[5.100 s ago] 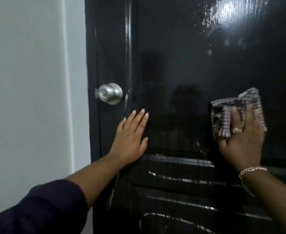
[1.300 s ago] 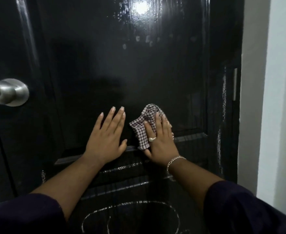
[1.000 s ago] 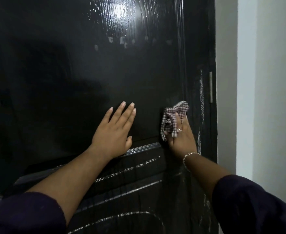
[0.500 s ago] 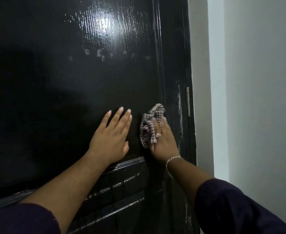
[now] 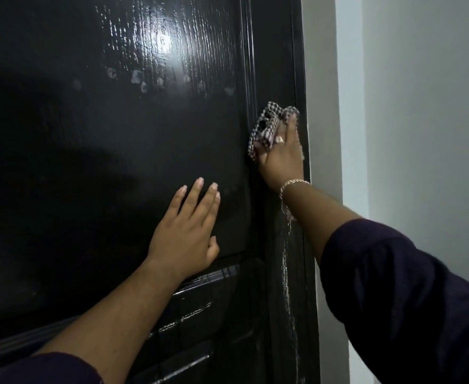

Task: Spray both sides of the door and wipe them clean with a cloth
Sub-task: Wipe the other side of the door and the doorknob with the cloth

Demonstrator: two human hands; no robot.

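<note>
Against the right stile of the glossy black panelled door, we press the crumpled checked cloth under our right hand, fingers laid nearly flat over it, to rub the edge. Our left hand lies open, palm flat, probably bracing the panel. Droplets and streaks still glisten beside the pale wall.

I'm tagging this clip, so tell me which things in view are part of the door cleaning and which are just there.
Part of the job:
door
checked cloth, pressed to the door's right edge by the right hand
left hand, flat on the door panel

Just there:
white wall
bracelet
ring
</note>
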